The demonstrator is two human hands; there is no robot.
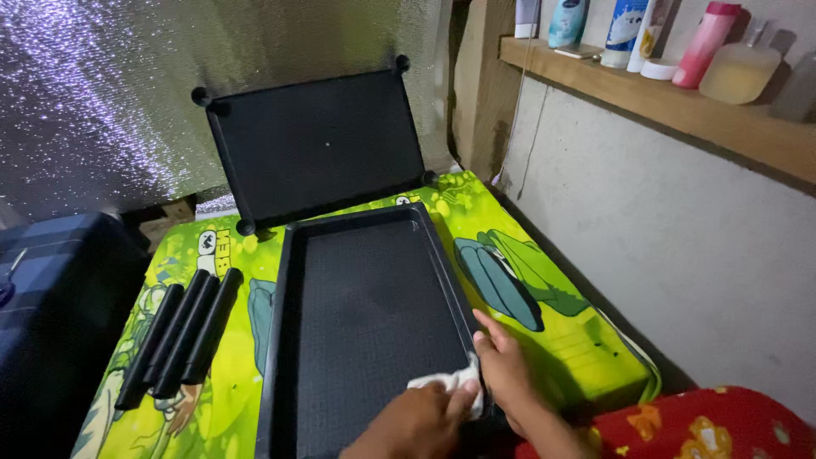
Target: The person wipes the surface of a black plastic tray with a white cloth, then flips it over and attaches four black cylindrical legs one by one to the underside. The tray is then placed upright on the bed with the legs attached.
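Note:
A black rectangular plastic tray (286, 280) with a textured bottom lies flat on a green cartoon-printed sheet (544, 323). My left hand (416, 421) presses a small white cloth (448, 380) onto the tray's near right corner. My right hand (508, 370) grips the tray's right rim just beside the cloth, fingers laid over the edge. A second black panel (314, 144) with round corner knobs leans upright against the silvery foil wall behind the tray.
Three black tubes (183, 331) lie side by side on the sheet left of the tray. A dark blue checked case (51, 280) stands at far left. A wooden shelf (680, 106) on the right wall carries several bottles. Red patterned fabric (705, 425) fills the bottom right.

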